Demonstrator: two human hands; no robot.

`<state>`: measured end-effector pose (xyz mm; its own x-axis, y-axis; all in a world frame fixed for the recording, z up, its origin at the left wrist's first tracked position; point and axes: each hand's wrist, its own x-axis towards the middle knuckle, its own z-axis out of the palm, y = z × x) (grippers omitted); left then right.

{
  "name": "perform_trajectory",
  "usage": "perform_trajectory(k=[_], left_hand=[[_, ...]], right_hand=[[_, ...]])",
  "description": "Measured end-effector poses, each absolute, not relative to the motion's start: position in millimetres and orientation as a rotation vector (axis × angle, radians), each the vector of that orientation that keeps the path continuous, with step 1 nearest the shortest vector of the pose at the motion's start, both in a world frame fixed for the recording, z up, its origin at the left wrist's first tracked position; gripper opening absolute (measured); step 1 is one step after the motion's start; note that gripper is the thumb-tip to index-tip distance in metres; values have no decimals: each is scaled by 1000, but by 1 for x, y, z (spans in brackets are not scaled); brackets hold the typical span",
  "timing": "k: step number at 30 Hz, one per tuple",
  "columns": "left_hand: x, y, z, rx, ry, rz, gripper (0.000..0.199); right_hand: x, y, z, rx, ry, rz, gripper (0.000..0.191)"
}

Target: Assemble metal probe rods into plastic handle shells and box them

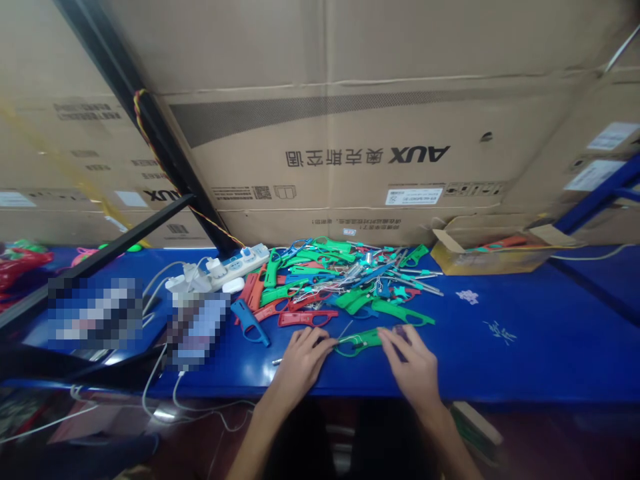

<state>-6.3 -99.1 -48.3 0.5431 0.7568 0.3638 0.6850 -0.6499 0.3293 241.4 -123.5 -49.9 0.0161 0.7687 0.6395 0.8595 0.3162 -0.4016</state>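
Observation:
On the front of the blue tabletop lies a green lighter casing (369, 339), long and gun-shaped, with thin white wire at its left part. My left hand (304, 357) pinches its left end between thumb and fingers. A short metal tube end (277, 362) sticks out at the left of this hand. My right hand (413, 359) closes on the right end of the casing, and a small dark purple piece (400, 331) shows at its fingertips. Just behind, a pile of green, red and blue casing parts (330, 263) is mixed with metal rods and wires.
A power strip (245, 261) with plugs and cables stands left of the pile. A pixelated phone-like object (200, 330) lies farther left. At the back right is an open cardboard box (500, 257) with orange parts. Large cartons (325, 133) form the back wall.

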Motion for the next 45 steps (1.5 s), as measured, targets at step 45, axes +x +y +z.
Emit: perform_trajectory(k=[45], left_hand=[[-4,-108,-40,2438,1212,1116,13]], right_hand=[[209,-118,-41,-1346,-2002,181,29]])
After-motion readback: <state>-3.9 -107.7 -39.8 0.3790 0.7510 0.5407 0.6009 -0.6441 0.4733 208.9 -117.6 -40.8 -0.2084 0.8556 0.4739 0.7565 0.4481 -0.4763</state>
